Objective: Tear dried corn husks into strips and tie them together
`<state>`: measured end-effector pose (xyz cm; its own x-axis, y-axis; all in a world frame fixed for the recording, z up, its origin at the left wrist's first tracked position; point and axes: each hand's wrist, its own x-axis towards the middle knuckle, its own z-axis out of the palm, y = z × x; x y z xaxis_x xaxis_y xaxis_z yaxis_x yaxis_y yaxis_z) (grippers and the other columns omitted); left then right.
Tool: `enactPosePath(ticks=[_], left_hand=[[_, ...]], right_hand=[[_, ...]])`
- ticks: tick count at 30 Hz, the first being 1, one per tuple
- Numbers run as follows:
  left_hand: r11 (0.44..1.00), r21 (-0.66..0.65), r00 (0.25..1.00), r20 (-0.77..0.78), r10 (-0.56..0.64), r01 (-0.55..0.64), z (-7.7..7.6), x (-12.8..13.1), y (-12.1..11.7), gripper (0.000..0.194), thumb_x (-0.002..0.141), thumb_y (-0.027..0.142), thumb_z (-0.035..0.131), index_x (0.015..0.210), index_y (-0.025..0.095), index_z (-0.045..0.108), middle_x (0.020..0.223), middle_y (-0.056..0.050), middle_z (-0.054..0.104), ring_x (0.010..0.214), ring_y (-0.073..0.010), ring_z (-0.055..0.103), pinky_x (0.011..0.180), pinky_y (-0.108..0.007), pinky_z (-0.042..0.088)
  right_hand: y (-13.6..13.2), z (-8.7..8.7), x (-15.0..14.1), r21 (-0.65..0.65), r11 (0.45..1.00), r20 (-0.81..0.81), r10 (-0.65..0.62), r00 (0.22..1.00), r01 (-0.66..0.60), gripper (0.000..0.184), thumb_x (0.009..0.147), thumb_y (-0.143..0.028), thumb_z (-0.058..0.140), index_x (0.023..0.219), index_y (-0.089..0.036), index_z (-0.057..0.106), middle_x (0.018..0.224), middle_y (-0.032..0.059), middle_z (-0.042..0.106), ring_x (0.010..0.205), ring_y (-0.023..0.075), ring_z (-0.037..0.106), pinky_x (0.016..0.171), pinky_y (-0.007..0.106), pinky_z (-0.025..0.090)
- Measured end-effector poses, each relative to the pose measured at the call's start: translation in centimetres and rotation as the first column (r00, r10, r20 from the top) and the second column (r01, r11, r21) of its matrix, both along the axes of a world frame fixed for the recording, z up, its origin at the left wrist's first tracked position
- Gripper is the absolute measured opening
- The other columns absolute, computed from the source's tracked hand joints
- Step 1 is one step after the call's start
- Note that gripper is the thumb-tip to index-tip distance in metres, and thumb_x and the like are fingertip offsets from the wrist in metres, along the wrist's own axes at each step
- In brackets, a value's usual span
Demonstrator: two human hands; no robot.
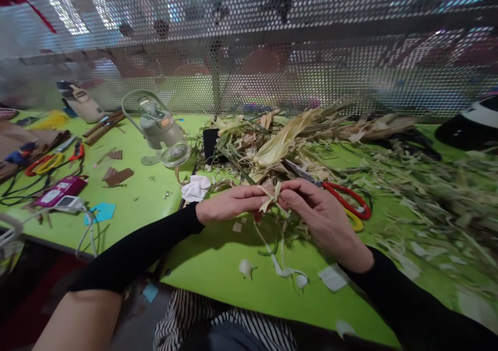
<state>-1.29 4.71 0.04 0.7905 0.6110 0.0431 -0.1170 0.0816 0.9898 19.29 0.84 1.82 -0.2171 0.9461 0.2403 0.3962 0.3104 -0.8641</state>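
My left hand [229, 205] and my right hand [322, 216] meet over the green table [218, 263], both in black sleeves. Their fingertips pinch a small knotted piece of dried corn husk [273, 198] between them, and pale strips hang down from it. Red-and-yellow-handled scissors [344, 200] lie just behind my right hand, their blades pointing left into a heap of corn husks [288, 138]. Snippets of husk [288, 273] lie on the table below my hands.
A small desk fan [157, 128] lies tipped at the left centre. A crumpled white tissue [195, 187] sits beside it. Cables, a pink device [62, 189], pliers and other tools lie at the far left. A perforated metal screen [252, 45] closes the back. Husk scraps cover the right side.
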Motion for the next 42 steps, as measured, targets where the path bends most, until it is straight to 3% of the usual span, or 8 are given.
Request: enactPosePath(ticks=[3,7,10,15,22,31,36,42], left_hand=[[0.999,0.033,0.992,-0.121,-0.036,0.04,0.3,0.0,-0.2,0.021,0.099,0.033,0.056,0.098,0.016,0.068,0.08,0.002,0.056,0.073,-0.0089,0.056,0.075,-0.025,0.045],[0.997,0.046,0.965,-0.255,-0.056,0.07,0.6,0.3,-0.7,0.019,0.099,0.03,0.054,0.097,0.017,0.067,0.078,0.003,0.055,0.072,-0.0091,0.053,0.072,-0.024,0.044],[0.994,0.062,0.961,-0.267,-0.066,0.085,0.8,0.4,-1.0,0.025,0.1,0.033,0.051,0.097,0.016,0.069,0.079,0.001,0.055,0.073,-0.0096,0.051,0.07,-0.023,0.044],[0.984,0.121,0.971,-0.216,-0.1,0.129,0.8,0.5,-1.2,0.027,0.099,0.035,0.05,0.099,0.018,0.072,0.087,-0.002,0.059,0.078,-0.0115,0.05,0.076,-0.026,0.047],[0.981,0.122,0.955,-0.274,-0.113,0.151,1.2,0.5,-1.6,0.036,0.102,0.039,0.045,0.099,0.018,0.074,0.072,0.002,0.045,0.067,-0.01,0.041,0.067,-0.023,0.04],[0.931,0.272,0.949,-0.265,-0.172,0.245,1.1,0.7,-1.4,0.033,0.101,0.039,0.048,0.102,0.021,0.075,0.102,-0.003,0.071,0.095,-0.0144,0.061,0.096,-0.03,0.049],[0.992,0.128,0.979,-0.198,0.041,-0.015,0.4,1.2,-1.1,0.029,0.098,0.038,0.057,0.089,0.016,0.072,0.072,0.002,0.057,0.067,-0.0074,0.049,0.068,-0.021,0.046],[0.94,-0.207,0.951,0.096,0.294,-0.27,-1.1,1.3,0.6,0.038,0.084,0.039,0.077,0.113,0.016,0.07,0.095,-0.004,0.068,0.071,-0.006,0.062,0.057,-0.016,0.044]], right_hand=[[-0.1,0.2,0.0,-0.113,0.992,-0.044,0.057,0.997,-0.062,0.036,0.092,-0.053,0.061,0.105,-0.021,0.069,0.074,0.0011,0.065,0.064,0.015,0.058,0.06,0.028,0.047],[-0.4,0.3,-0.1,-0.144,0.984,-0.105,0.093,0.99,-0.108,0.031,0.085,-0.052,0.07,0.086,-0.02,0.068,0.079,0.0017,0.063,0.059,0.0119,0.055,0.052,0.026,0.044],[-0.4,0.4,-0.1,-0.204,0.972,-0.114,0.097,0.989,-0.119,0.03,0.089,-0.051,0.067,0.086,-0.021,0.066,0.073,-0.0008,0.061,0.055,0.0109,0.054,0.051,0.025,0.044],[-0.3,0.5,0.0,-0.208,0.959,-0.129,0.17,0.977,-0.194,0.027,0.09,-0.048,0.067,0.088,-0.021,0.071,0.093,0.0019,0.064,0.055,0.0083,0.058,0.052,0.026,0.047],[-0.7,0.5,-0.3,-0.201,0.96,-0.184,0.16,0.97,-0.197,0.03,0.09,-0.048,0.067,0.078,-0.02,0.063,0.08,-0.0016,0.057,0.048,0.0063,0.053,0.044,0.023,0.041],[-1.3,0.2,-1.0,-0.193,0.966,-0.149,0.142,0.979,-0.169,0.037,0.091,-0.054,0.064,0.076,-0.02,0.058,0.076,-0.0023,0.054,0.043,0.0055,0.047,0.041,0.023,0.037],[-0.3,-0.9,-0.6,-0.201,0.979,-0.145,-0.014,0.989,-0.016,0.034,0.092,-0.055,0.061,0.09,-0.022,0.064,0.081,0.0,0.061,0.063,0.0115,0.056,0.054,0.024,0.047],[0.8,-1.2,0.1,-0.091,0.99,-0.025,-0.113,0.993,0.11,0.045,0.095,-0.063,0.05,0.1,-0.022,0.065,0.083,0.0032,0.065,0.07,0.0166,0.058,0.06,0.03,0.048]])
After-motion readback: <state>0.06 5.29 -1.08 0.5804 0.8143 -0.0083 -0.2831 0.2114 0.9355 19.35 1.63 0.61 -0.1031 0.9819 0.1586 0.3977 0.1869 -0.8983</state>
